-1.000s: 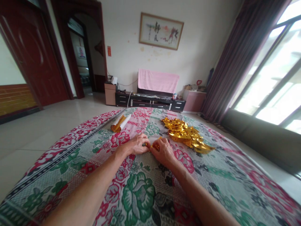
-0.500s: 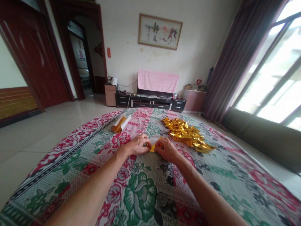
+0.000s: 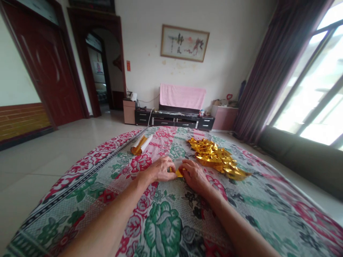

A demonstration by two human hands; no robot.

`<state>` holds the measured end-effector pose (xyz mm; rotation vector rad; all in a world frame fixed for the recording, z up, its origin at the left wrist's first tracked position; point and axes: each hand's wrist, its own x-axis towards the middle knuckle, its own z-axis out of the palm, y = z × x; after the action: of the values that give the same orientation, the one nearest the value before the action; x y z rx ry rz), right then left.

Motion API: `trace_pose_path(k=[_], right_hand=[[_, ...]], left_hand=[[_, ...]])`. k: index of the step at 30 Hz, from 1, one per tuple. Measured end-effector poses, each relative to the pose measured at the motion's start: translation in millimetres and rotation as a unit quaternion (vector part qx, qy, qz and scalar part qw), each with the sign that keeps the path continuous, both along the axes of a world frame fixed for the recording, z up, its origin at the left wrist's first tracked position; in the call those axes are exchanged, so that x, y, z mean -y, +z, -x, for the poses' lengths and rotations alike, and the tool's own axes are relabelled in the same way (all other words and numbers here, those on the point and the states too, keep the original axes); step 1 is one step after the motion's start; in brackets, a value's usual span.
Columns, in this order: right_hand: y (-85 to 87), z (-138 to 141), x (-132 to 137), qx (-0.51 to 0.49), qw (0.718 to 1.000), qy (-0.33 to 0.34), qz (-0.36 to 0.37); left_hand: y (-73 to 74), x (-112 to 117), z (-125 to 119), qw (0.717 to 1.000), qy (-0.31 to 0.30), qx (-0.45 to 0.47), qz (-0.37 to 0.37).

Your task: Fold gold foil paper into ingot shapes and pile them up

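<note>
Between my hands, just above the flowered cloth (image 3: 160, 192), is a small piece of gold foil paper (image 3: 179, 173), mostly covered by the fingers. My left hand (image 3: 162, 169) pinches its left side and my right hand (image 3: 193, 175) pinches its right side. Both hands are closed, the thumbs near each other. To the right lies a heap of folded shiny gold foil pieces (image 3: 218, 157). Farther off to the left rests a curled roll of gold and white paper sheets (image 3: 141, 144).
Beyond the table stands a low black cabinet (image 3: 174, 122) with a pink cloth (image 3: 182, 96) draped over something on it. A grey sofa (image 3: 302, 153) runs along the right under the window. A dark red door (image 3: 50, 71) is at the left.
The view has tilted slightly, so everything sits a little lower and farther right. My hands keep hold of the foil paper, and the right hand's fingers are slightly lifted.
</note>
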<state>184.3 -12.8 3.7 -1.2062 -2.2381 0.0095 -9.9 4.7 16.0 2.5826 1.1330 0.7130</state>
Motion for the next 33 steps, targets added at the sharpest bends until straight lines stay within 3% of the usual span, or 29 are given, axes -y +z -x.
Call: trace_pose_path(k=[9,17,21,27,33], right_hand=[[4.5,6,8,0.054,0.996,-0.067,-0.021],[9.2,18,17,0.100,0.989,-0.101,-0.040],[12.9,24,20,0.120,0.987,-0.104,-0.039],[19.4,22,21,0.120,0.990,-0.076,-0.017],[24.4,7,15,0.089,0.996,0.029,-0.003]], left_hand=[[-1.1,-6,7,0.998,0.011,-0.004,-0.060],[-13.3,-17,15,0.990,0.101,0.002,-0.094],[-14.8,-18,13,0.988,0.119,0.011,-0.097],[-15.1,-17,15,0.987,0.130,0.011,-0.095],[-12.2,-15,10,0.988,0.099,-0.008,-0.121]])
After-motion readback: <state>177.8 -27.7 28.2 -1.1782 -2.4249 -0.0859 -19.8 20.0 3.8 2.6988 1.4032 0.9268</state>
